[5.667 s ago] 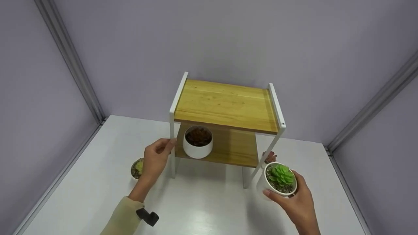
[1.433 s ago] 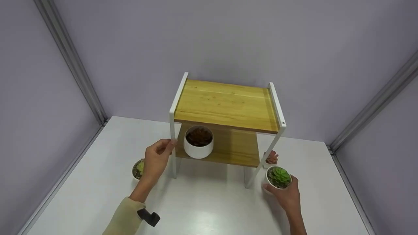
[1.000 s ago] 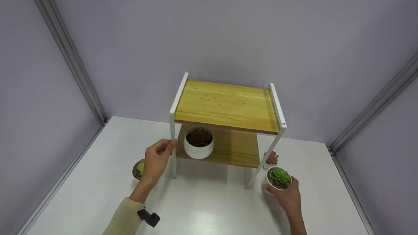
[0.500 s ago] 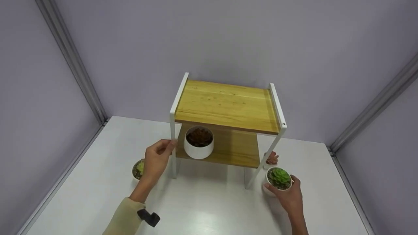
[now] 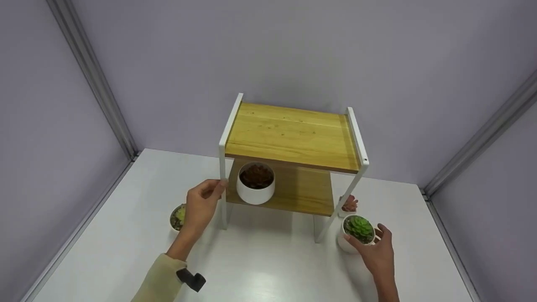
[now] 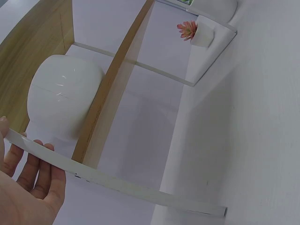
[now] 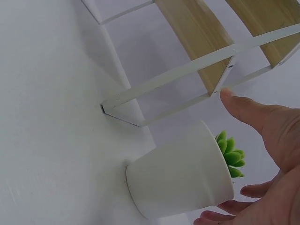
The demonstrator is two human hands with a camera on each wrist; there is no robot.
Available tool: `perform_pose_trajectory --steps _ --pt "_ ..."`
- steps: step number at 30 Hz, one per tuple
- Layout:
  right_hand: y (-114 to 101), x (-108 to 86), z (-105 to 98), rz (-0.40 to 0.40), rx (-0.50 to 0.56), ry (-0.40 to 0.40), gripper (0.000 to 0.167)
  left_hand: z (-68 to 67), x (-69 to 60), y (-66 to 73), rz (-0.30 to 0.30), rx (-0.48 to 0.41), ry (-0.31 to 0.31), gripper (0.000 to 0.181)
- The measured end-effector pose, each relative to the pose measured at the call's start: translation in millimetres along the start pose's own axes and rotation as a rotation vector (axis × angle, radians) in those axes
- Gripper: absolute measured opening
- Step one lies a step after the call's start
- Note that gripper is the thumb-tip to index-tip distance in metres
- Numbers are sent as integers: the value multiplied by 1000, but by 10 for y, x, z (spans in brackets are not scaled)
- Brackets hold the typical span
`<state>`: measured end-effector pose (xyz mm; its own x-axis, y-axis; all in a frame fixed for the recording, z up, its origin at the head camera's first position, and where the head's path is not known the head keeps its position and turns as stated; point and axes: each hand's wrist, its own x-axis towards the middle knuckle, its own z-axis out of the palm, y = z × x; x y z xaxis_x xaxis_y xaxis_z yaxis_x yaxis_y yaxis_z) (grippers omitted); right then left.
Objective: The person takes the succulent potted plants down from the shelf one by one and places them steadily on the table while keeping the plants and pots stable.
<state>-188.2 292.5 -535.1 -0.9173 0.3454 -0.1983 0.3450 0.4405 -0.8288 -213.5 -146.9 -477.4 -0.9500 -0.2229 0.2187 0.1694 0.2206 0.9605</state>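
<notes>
My left hand [image 5: 202,206] grips the white front left post of a two-tier shelf [image 5: 289,135], thumb on one side and fingers on the other, as the left wrist view shows. At the right, a white pot with a green succulent [image 5: 358,228] stands upright on the table beside the shelf's right leg. Around it my right hand [image 5: 376,250] is spread; in the right wrist view its thumb is clear of the pot, with the fingers close to the rim. On the lower wooden board sits a round white pot with a dark reddish plant [image 5: 256,188], close to my left fingers.
A pot with a yellow-green succulent [image 5: 178,218] stands left of the shelf, partly behind my left wrist. Behind the green succulent is a small white pot with a pink succulent [image 5: 348,204]. Grey walls enclose the white table [image 5: 251,268] on the back and sides.
My right hand has brought the potted green succulent down onto the table, then loosened its fingers and drawn slightly right, away from it. The left hand has stayed on the post.
</notes>
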Motion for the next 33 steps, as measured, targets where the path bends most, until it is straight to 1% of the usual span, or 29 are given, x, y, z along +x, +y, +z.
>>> perform_pose_trajectory --steps 4,8,12,17,19,22,27,30,33 --pt "-41 -63 -32 12 0 20 129 7 -6 0 -6 -15 -2 33" --pt "-68 -137 -57 2 -35 57 125 9 -10 6 -5 -20 -1 33" --pt "-94 -195 -84 -28 -57 96 120 14 1 1 3 -21 2 32" --pt "-123 -229 -119 -82 -27 104 113 26 6 -3 13 -21 11 31" --pt "-132 -232 -129 -97 -13 98 110 37 -2 0 16 -10 19 32" --pt "-151 -233 -143 -96 7 87 109 56 -26 9 23 22 34 33" --pt "-189 -235 -169 -102 63 78 104 77 -65 22 56 83 63 31" --pt "-212 -239 -184 -122 78 89 98 86 -74 38 78 104 78 28" --pt "-233 -259 -189 -150 94 108 85 94 -80 52 83 122 91 27"
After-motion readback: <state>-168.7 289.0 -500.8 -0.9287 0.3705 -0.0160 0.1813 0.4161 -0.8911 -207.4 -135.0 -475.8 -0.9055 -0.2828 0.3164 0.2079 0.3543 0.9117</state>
